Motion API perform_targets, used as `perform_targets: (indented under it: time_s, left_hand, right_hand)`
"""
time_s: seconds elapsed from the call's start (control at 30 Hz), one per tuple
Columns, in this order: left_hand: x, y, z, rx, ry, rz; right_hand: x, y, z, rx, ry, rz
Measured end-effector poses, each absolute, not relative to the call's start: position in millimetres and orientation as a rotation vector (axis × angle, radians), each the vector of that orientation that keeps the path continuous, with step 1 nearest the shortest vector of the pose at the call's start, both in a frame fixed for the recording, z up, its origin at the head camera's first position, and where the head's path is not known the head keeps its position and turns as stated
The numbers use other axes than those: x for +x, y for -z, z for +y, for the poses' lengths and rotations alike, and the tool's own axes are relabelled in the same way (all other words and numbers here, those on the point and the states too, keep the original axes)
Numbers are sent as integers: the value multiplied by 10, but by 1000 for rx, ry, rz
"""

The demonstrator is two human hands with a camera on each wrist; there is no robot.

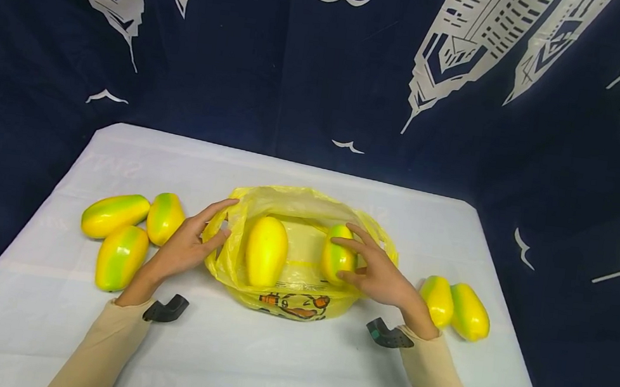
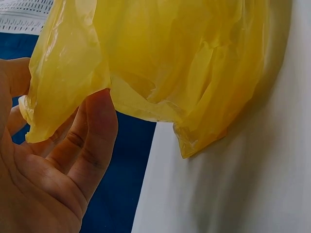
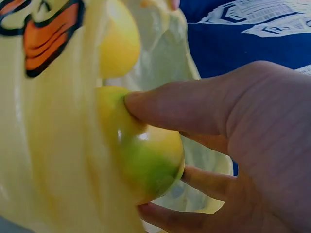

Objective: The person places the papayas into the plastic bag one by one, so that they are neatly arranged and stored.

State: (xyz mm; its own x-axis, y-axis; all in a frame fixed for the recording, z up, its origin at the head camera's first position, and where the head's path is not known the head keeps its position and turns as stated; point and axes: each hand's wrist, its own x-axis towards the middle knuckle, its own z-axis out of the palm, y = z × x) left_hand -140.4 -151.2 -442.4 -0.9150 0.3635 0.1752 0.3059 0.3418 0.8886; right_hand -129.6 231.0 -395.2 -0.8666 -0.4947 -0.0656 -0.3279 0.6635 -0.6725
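A yellow plastic bag with a printed cartoon on its front stands with its mouth wide on the table. My left hand holds the bag's left edge, the thin film passing between thumb and fingers in the left wrist view. Inside the mouth, my right hand grips a yellow-green mango at the bag's right side, thumb on one side and fingers on the other. Another mango, mostly yellow, lies in the left half of the bag, apart from the gripped one.
Left of the bag, three mangoes lie close together beside my left forearm. Two more mangoes rest by my right wrist. A white cloth covers the table, and a dark blue patterned curtain hangs behind it.
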Motion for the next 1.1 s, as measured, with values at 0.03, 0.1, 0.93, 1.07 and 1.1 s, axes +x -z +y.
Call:
perform_targets:
  time_s: [0.03, 0.1, 0.93, 1.07, 1.1]
  left_hand:
    - [-1405, 4424, -1513, 629, -1656, 2527]
    - [-1406, 4424, -1516, 624, -1657, 2525]
    - [-1398, 4402, -1500, 602, -1623, 2554]
    - [-1397, 4401, -1499, 605, -1630, 2548]
    - [-1396, 4401, -1499, 605, -1635, 2545]
  right_hand:
    - [-1304, 3967, 2308, -666, 964, 2656]
    - [-1315, 3995, 2305, -663, 894, 2685]
    - [-1323, 4092, 2248, -646, 715, 2736]
    - [-1308, 4068, 2245, -663, 734, 2728]
    - [-1302, 4059, 2246, -669, 739, 2730]
